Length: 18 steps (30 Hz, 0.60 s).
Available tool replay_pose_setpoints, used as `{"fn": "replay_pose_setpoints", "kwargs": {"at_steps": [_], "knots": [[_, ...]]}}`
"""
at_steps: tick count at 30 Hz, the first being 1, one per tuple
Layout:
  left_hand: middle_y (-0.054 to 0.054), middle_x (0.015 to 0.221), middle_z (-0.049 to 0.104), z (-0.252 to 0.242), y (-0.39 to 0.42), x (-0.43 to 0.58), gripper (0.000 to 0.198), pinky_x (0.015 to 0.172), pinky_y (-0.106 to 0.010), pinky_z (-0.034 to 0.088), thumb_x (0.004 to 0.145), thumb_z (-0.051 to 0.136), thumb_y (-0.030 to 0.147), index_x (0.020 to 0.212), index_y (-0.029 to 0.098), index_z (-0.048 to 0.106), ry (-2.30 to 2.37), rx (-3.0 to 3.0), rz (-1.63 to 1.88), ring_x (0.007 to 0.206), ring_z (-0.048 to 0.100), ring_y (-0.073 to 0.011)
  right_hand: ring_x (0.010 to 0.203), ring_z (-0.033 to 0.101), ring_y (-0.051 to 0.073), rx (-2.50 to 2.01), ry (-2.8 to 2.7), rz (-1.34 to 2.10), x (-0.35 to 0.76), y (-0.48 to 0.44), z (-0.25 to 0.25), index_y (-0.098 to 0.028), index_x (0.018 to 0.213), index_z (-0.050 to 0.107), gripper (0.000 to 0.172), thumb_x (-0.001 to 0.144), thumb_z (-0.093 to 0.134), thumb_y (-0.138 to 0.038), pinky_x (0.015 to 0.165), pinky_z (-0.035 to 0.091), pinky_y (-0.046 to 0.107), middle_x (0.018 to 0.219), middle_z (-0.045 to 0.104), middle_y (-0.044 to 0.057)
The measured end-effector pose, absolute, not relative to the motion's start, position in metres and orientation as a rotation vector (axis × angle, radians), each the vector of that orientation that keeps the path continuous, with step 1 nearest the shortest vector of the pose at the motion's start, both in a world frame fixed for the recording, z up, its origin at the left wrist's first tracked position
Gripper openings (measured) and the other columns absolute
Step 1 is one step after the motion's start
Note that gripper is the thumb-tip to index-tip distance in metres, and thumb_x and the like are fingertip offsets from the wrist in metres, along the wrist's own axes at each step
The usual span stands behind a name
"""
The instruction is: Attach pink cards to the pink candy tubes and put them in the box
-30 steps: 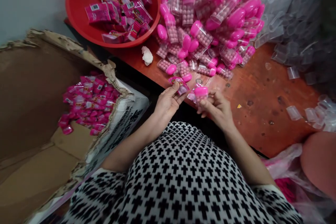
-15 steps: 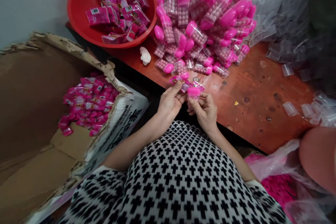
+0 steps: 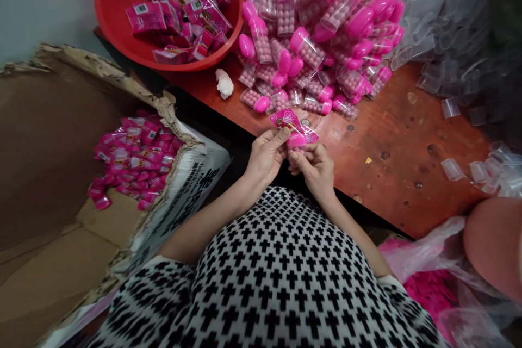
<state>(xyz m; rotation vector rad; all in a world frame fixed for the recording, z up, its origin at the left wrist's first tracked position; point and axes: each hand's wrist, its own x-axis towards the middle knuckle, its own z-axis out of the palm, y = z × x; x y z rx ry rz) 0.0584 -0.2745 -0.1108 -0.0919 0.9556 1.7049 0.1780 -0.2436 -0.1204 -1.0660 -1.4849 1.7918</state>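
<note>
My left hand (image 3: 267, 155) pinches a pink printed wrapper sleeve (image 3: 286, 117) between thumb and fingers, at the near edge of the table. Close against it, my right hand (image 3: 316, 167) is closed around a small clear candy tube (image 3: 296, 142) with a pink cap. The cap end of the tube sits at the wrapper, partly covered by it; how far inside it is I cannot tell. Just beyond my hands lies a large heap of capped tubes (image 3: 305, 49) filled with pink balls.
A red bowl (image 3: 101, 16) holding pink printed packets stands at the back left, near a white lump (image 3: 224, 84). An open cardboard box (image 3: 36, 136) at left contains wrapped tubes (image 3: 136, 157). Clear empty tubes (image 3: 452, 169) lie at right, above a plastic bag (image 3: 432, 250) of pink pieces.
The pink-capped tube and the wrapper have come together, the wrapper now overlapping the cap. My right hand has shifted slightly left, and the view has moved a little.
</note>
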Motion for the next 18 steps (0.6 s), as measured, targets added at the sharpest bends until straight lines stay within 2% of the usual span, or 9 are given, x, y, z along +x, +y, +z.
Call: {"fn": "replay_pose_setpoints", "kwargs": {"at_steps": [7,10,14,16,18], "knots": [[0.001,0.061,0.065,-0.1148,-0.2756,0.0588,0.036,0.056,-0.021,0.051,0.057,0.094,0.033,0.069,0.012,0.067,0.992,0.000,1.641,0.052,0.060,-0.0092,0.058,0.066,0.008,-1.078,-1.609,1.573,0.1811,-0.2442,-0.1296,-0.022,0.093,0.058,0.031,0.079,0.077,-0.041,0.052,0.056,0.019,0.073,0.070,-0.005],[0.000,0.056,0.061,-0.1160,-0.2769,0.0572,0.040,0.048,-0.021,0.047,0.055,0.093,0.039,0.063,0.011,0.067,1.050,0.084,1.599,0.048,0.057,-0.0095,0.054,0.065,0.008,-1.051,-1.525,1.688,0.1808,-0.2426,-0.1284,-0.021,0.092,0.057,0.032,0.078,0.078,-0.041,0.049,0.055,0.018,0.069,0.070,-0.005],[0.000,0.053,0.057,-0.1145,-0.2773,0.0520,0.042,0.041,-0.022,0.040,0.054,0.093,0.043,0.057,0.011,0.065,1.085,0.180,1.545,0.044,0.052,-0.0091,0.047,0.064,0.010,-0.992,-1.319,2.000,0.1799,-0.2401,-0.1256,-0.021,0.086,0.055,0.039,0.075,0.078,-0.050,0.038,0.049,0.018,0.062,0.069,-0.005],[-0.001,0.054,0.060,-0.1144,-0.2773,0.0511,0.040,0.042,-0.023,0.041,0.056,0.092,0.042,0.058,0.010,0.067,1.107,0.235,1.522,0.045,0.054,-0.0099,0.046,0.063,0.010,-0.999,-1.303,2.001,0.1808,-0.2402,-0.1257,-0.021,0.085,0.055,0.040,0.074,0.078,-0.051,0.038,0.048,0.017,0.062,0.068,-0.005],[-0.002,0.056,0.063,-0.1151,-0.2777,0.0528,0.036,0.047,-0.023,0.046,0.058,0.091,0.040,0.060,0.011,0.069,1.141,0.277,1.510,0.049,0.058,-0.0115,0.049,0.063,0.009,-1.051,-1.379,1.842,0.1823,-0.2410,-0.1265,-0.021,0.086,0.056,0.039,0.073,0.080,-0.048,0.042,0.051,0.017,0.063,0.068,-0.006]]}}
